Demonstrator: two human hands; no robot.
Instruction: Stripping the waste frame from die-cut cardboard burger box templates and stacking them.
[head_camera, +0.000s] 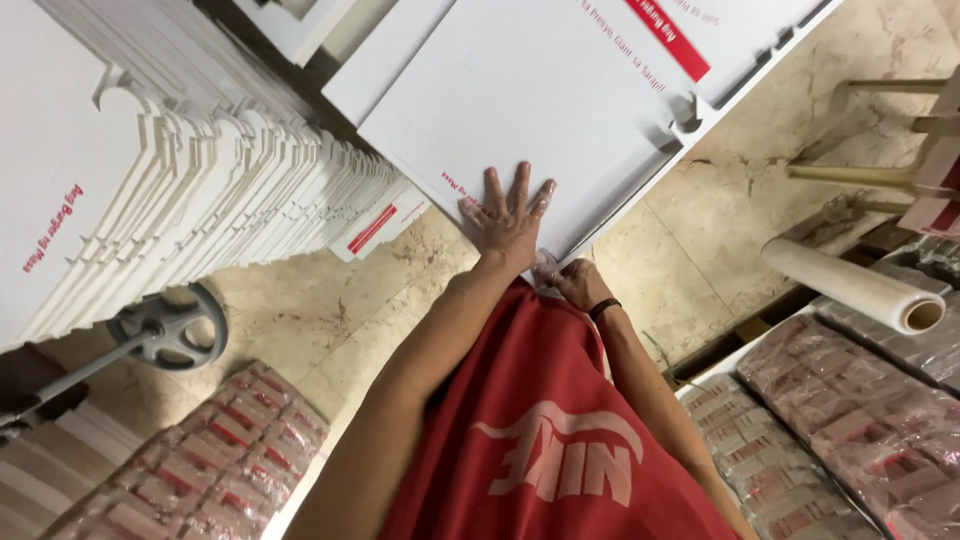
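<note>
A large flat white cardboard box blank (560, 100) with red print lies in front of me. My left hand (510, 215), in a thin clear glove, rests flat on its near corner with fingers spread. My right hand (572, 280) is curled at the blank's near edge, pinching the corner; a dark band sits on that wrist. I wear a red shirt.
A tall leaning stack of white folded box blanks (190, 170) fills the left. A caster wheel (170, 328) sits on the marble floor. Plastic-wrapped red and white packs (215, 465) lie lower left and lower right (850, 420). A roll of clear wrap (850, 285) lies at right.
</note>
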